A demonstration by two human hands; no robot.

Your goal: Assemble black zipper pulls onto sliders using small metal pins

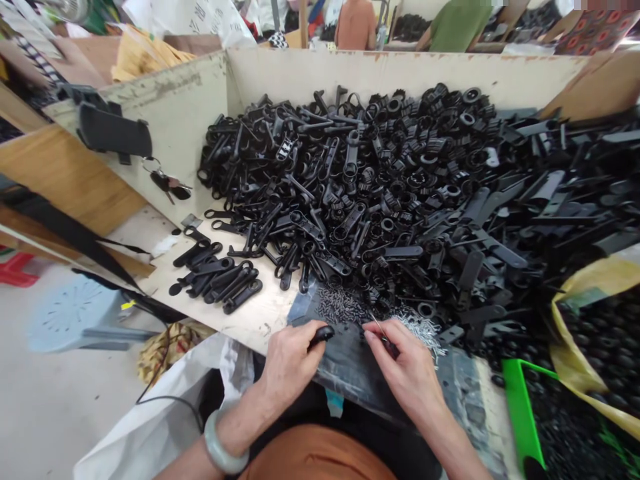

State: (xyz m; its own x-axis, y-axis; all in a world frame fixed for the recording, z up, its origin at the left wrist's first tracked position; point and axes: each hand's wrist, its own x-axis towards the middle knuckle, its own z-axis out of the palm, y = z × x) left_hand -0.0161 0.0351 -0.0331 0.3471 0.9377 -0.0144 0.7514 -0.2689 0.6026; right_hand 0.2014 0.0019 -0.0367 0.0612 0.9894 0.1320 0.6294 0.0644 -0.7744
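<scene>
My left hand [293, 353] is closed around a black plastic part [324, 333]; only its rounded end shows past the fingers. My right hand [403, 360] is closed on a small screwdriver [389, 345] with a thin metal shaft, lying partly hidden in the palm. Its thumb and index finger come together near a heap of small dark screws [343, 307]; whether they pinch one is too small to tell. Just beyond that hand lies a pile of silvery pins or screws [420, 330]. Both hands are above a dark, worn mat [350, 373] at the table's front edge.
A big mound of black plastic parts [350, 153] fills the walled bench. Several similar pieces [220, 273] lie apart at left. A green crate [520, 407] and a yellow bag [567, 333] stand at right. Keys [170, 183] hang on the left wall; people are behind.
</scene>
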